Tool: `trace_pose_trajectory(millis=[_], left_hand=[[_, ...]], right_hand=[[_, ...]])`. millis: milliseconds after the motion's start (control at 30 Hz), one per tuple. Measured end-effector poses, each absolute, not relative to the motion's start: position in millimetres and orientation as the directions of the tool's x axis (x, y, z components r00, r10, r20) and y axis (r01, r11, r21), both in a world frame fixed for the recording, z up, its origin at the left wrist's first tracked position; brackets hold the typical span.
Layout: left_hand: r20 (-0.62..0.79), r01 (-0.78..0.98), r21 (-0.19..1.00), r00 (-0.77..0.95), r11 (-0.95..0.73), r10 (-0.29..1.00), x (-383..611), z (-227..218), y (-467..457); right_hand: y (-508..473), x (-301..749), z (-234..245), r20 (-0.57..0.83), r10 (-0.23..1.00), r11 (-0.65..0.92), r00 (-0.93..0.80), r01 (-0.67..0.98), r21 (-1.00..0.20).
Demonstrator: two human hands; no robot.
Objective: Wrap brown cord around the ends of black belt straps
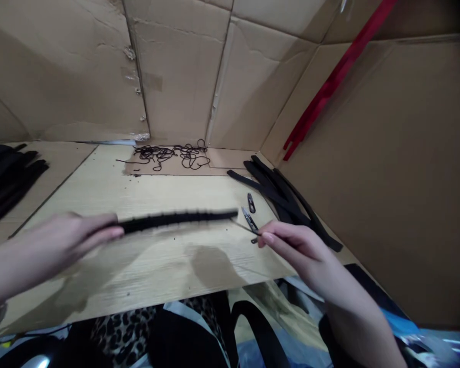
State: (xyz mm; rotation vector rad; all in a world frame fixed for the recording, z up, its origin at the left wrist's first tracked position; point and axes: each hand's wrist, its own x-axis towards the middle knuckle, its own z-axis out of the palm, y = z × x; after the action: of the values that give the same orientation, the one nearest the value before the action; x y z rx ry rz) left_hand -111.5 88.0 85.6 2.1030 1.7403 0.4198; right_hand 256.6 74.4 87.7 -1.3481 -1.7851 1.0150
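Note:
My left hand [67,237] is closed on one end of a black ribbed strap [176,220], held level above the wooden board [145,276]. My right hand [295,245] pinches a thin thread or wire [242,225] that runs to the strap's right end. Small metal thread snips [250,220] lie on the board just beyond my right fingertips, and a second small clip-like piece [251,203] lies a little farther back.
A pile of black straps [287,199] lies at the right, another stack [7,179] at the far left. Tangled black thread scraps [168,154] sit at the back. Cardboard walls [176,71] enclose the board; a red bar [329,87] leans at the right. Bags lie below the board's front edge.

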Motion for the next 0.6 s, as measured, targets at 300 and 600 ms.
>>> trace_pose_trajectory(millis=[300, 600], left_hand=[[0.162, 0.887, 0.449, 0.039, -0.109, 0.986, -93.0, 97.3, 84.7], [0.069, 0.807, 0.584, 0.058, -0.087, 0.996, -85.9, 89.9, 80.1]], right_hand=[[81.6, 251.8, 76.6, -0.025, 0.935, 0.101, -0.353, 0.335, -0.937], [101.9, 225.3, 87.5, 0.17, 0.978, 0.183, -0.118, 0.111, -0.977]])
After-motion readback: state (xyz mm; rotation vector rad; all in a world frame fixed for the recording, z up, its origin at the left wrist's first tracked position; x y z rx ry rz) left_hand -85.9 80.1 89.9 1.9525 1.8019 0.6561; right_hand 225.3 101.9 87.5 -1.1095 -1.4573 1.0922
